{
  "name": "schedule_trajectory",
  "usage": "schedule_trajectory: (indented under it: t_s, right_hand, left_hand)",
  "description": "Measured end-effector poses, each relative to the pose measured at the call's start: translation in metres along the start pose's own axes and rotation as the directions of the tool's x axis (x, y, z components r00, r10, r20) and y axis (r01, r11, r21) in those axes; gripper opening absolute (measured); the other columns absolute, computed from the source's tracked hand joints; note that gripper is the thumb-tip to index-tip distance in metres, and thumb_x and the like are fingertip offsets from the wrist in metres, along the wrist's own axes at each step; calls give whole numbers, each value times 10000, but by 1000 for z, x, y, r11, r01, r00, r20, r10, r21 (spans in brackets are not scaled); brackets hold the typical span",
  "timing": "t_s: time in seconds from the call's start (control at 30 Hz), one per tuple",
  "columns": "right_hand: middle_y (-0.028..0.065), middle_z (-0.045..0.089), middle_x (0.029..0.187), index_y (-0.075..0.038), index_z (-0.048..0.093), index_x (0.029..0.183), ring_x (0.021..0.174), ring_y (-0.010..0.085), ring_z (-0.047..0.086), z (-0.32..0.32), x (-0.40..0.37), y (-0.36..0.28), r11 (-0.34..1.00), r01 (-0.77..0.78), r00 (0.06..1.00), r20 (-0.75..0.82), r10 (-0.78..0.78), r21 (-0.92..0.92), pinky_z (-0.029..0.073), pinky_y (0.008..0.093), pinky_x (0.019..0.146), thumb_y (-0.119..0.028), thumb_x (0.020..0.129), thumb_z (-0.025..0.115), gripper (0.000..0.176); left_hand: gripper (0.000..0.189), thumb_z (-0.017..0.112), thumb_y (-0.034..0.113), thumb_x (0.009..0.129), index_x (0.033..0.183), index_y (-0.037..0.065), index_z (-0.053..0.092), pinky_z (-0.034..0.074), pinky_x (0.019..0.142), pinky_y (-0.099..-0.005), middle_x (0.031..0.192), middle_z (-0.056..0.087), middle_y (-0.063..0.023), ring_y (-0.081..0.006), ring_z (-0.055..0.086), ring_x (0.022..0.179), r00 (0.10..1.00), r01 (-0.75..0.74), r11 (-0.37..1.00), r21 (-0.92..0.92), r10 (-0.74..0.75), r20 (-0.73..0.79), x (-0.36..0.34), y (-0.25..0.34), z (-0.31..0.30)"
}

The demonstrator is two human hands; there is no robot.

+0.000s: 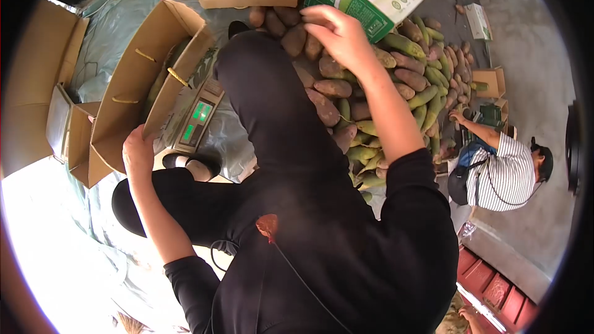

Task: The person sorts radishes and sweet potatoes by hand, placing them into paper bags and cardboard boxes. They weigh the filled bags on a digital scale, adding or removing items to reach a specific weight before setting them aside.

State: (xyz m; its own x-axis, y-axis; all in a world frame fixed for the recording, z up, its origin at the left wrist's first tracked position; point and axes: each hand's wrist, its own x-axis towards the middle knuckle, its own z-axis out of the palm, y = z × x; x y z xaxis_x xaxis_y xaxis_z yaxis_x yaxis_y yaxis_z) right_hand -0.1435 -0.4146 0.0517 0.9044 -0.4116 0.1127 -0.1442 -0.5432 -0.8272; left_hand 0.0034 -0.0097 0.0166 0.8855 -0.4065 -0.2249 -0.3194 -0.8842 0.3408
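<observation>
**Handling the open cardboard carton** [131,77]

Location: at the lit scale [193,128]. Left hand [139,153]: pinches its edge. Right hand [339,36]: fingers parted, above the radishes [334,89]; contact cannot be told. Walls look light, stiff, creasable; grasp by rope handles [178,77].

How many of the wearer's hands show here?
2: the left hand at the edge of the open box, the right hand beside the green box. Neither is hidden.

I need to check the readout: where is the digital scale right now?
In the head view, the digital scale sits left of centre, just right of the open brown carton that the left hand touches.
</observation>
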Motion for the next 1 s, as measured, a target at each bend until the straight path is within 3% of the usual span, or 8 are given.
schedule_trajectory:
  t_s: [0.1,0.3,0.57,0.67,0.7,0.77,0.87,1.0]
  right_hand:
    - [137,666,954,-62,619,1053,869,253,650,-44,-48,92,956,-204,975,-136,178,-210,501,324,762,-118,809,635,250]
    - [154,643,970,-77,610,1052,992,346,588,-88,-168,224,502,-511,795,-161,585,-698,469,429,848,-206,759,653,323]
    - [17,419,1309,-187,400,1332,1237,244,386,-88,-234,211,-2,-363,531,-208,822,-932,430,485,900,-296,720,742,709]
    - [34,454,1240,-185,431,1304,1211,248,414,-83,-232,219,-45,-233,597,-180,782,-971,403,485,928,-299,697,758,698]
    - [28,477,1167,-196,518,1202,1166,226,435,-79,-225,210,-38,-235,612,-178,770,-971,400,449,897,-169,782,634,437]
    - [30,479,1168,-197,538,1143,1166,218,435,-71,-224,226,-27,-267,595,-187,782,-963,397,442,895,-166,790,621,363]
    - [32,485,1157,-196,544,1105,1159,216,434,-60,-234,265,30,-203,670,-116,733,-979,403,435,884,-165,802,612,312]
    - [35,492,1150,-213,555,1122,1135,223,456,-56,-213,228,4,-113,626,-67,777,-994,410,430,870,-163,813,607,317]
  left_hand:
    - [267,593,116,803,1052,27,629,464,795,-416,956,641,-203,-373,603,918,1000,-8,1000,-10,8,-2,-1,1,-1]
    - [264,588,121,802,1046,28,629,463,784,-404,927,644,-201,-372,607,895,1000,0,999,-41,-1,-3,0,1,2]
    - [255,591,125,804,1037,29,630,466,775,-405,926,642,-200,-368,609,884,1000,12,998,-61,-13,-12,1,-5,5]
    - [252,595,125,802,1033,30,631,467,779,-411,936,640,-201,-370,607,895,999,22,999,-49,-24,-26,1,-5,6]
    - [258,596,128,800,1038,33,633,466,788,-415,949,636,-204,-373,602,910,998,6,1000,9,-5,-67,-2,0,4]
    - [264,592,122,798,1045,40,635,467,799,-420,965,635,-196,-368,598,923,998,40,999,33,-38,-53,-1,-1,5]
    - [254,592,112,793,1036,58,640,470,800,-419,963,637,-169,-359,598,922,995,90,995,42,-88,-50,-2,4,4]
    - [260,595,111,788,1042,78,639,476,803,-414,954,632,-151,-350,598,916,994,76,997,28,-74,-75,-4,5,3]
